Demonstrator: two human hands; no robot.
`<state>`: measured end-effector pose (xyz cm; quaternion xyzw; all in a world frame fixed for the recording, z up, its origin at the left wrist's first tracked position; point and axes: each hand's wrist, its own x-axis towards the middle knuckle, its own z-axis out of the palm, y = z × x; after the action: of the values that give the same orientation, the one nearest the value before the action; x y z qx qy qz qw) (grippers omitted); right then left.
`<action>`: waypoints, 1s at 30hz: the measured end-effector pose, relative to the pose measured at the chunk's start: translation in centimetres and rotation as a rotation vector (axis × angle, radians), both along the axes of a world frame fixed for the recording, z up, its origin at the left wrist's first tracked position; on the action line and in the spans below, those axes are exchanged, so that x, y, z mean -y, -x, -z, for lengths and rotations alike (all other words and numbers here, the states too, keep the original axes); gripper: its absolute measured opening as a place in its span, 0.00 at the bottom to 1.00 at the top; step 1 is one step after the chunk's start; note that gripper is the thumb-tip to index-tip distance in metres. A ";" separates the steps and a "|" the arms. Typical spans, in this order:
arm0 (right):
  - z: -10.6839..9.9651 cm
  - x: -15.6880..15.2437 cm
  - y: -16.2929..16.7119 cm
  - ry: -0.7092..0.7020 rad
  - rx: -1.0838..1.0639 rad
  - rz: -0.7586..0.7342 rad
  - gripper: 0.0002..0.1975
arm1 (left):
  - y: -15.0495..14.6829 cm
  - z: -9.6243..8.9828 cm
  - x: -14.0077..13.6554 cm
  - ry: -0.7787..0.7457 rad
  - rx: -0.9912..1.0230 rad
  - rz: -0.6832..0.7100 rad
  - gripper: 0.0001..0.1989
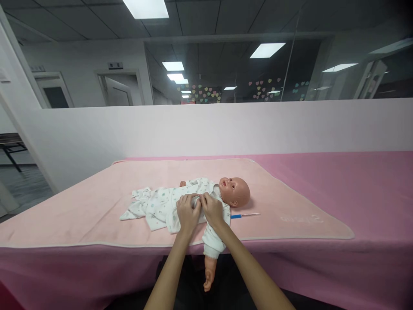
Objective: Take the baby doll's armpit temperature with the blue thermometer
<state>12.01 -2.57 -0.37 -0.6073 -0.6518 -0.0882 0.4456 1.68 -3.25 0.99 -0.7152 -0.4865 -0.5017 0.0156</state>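
Left hand (188,212) and right hand (213,209) pinch the garment (161,206) on the doll (237,192), fingers apparently closed; blue-handled tool (238,216) at their four o'clock

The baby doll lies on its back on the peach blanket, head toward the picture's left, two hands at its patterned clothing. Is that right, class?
Not quite: the head view shows the baby doll with its head toward the picture's right. The left hand and right hand are at its patterned clothing.
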 end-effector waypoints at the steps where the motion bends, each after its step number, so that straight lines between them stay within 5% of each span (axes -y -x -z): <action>1: 0.0 0.0 0.0 0.003 -0.009 -0.005 0.21 | 0.0 0.0 0.0 -0.002 0.004 -0.004 0.09; 17: 0.1 -0.1 -0.3 -0.002 -0.133 -0.119 0.22 | -0.6 0.4 0.0 -0.021 0.044 -0.082 0.10; 23: 0.6 -0.3 -0.6 -0.053 -0.229 -0.142 0.23 | 1.4 0.4 -0.8 0.058 0.287 -0.363 0.11; 30: 0.6 -0.2 -0.7 -0.061 -0.305 -0.185 0.20 | 4.9 1.5 1.6 0.154 0.170 -0.202 0.13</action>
<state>12.66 -2.39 -0.97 -0.5373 -0.6267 0.0265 0.5638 -3.18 -4.80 -0.51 -0.6164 -0.5927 -0.5175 -0.0302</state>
